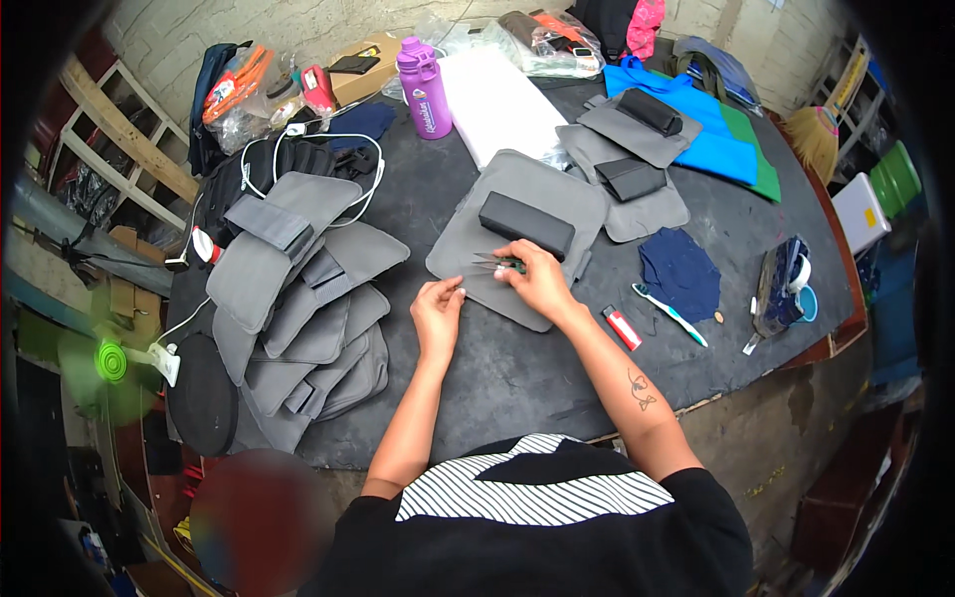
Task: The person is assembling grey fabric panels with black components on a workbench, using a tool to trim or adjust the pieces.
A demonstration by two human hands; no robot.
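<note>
A grey fabric panel (509, 184) with rounded corners lies flat on the dark table in front of me. Across it sits a black padded strip (527, 225). My right hand (540, 286) is closed round small thread snips (500, 264), their blades pointing left over the panel's lower part. Beside the panel's lower left edge, my left hand (436, 313) has thumb and fingertips pinched together; whatever is between them is too small to make out. The blades are just above the left fingertips.
Left stands an overlapping stack of grey panels (288, 289); more grey panels (637, 204) lie at the upper right. Around are a purple bottle (425, 95), navy cloth (679, 274), a toothbrush (671, 315), a red-and-white small item (622, 327) and a tape dispenser (783, 289).
</note>
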